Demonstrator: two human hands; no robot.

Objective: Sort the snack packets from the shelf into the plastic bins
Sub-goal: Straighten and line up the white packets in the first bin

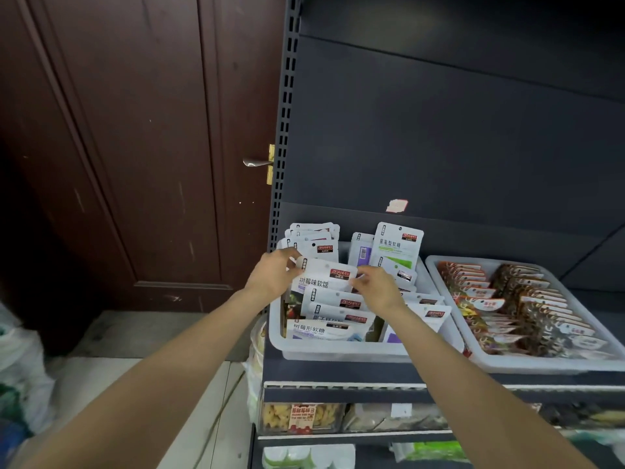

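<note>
On shelf (338, 372), both hands (274, 274) (375, 286) pinch one white packet (324, 277) over bin (338, 350).

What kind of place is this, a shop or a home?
Most likely a small shop or its stockroom. A dark metal shelving unit with slotted uprights holds white plastic bins filled with rows of identical snack packets, and more packaged goods sit on the shelf below.
</note>
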